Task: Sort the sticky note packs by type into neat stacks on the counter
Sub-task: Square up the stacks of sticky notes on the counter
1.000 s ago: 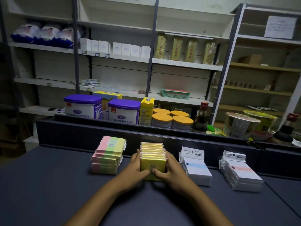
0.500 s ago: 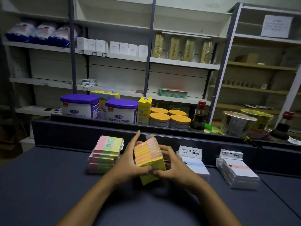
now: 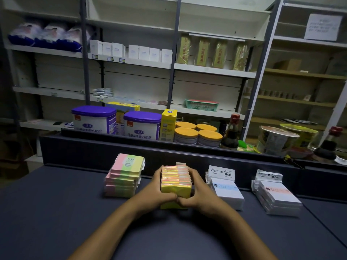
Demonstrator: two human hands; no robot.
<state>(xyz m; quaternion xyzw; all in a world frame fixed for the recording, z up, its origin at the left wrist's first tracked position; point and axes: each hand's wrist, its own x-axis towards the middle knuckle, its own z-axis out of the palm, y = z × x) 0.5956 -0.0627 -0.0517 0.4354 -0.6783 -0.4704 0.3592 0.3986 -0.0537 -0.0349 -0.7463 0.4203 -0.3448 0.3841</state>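
Head view: at the centre of the frame both hands clasp the yellow stack (image 3: 176, 182) of sticky note packs, which stands on the dark bench (image 3: 56, 212). The left hand (image 3: 159, 190) presses its left side with fingers curled round the far edge; the right hand (image 3: 197, 192) grips the right side the same way, and the thumbs meet at the near face. The packs in it show yellow, orange and pink edges.

Left of centre, just beside the left hand, lies the pastel stack (image 3: 124, 177), pink, green and yellow, its top pack marked "2209". Right of centre sits the blue stack (image 3: 226, 192), white packs with a blue band and a header card with Chinese characters too small to read surely. Further right, apart from it, is the pink stack (image 3: 277, 196) with a like header card.

Behind the bench's raised back edge, mid-frame, stand two tins (image 3: 116, 121) with purple lids and Chinese lettering, a yellow box (image 3: 168, 124), four jars (image 3: 198, 135) with orange lids and a dark bottle (image 3: 230, 134). At upper right a paper notice (image 3: 322, 27) hangs on the shelves (image 3: 212, 71), its writing blurred
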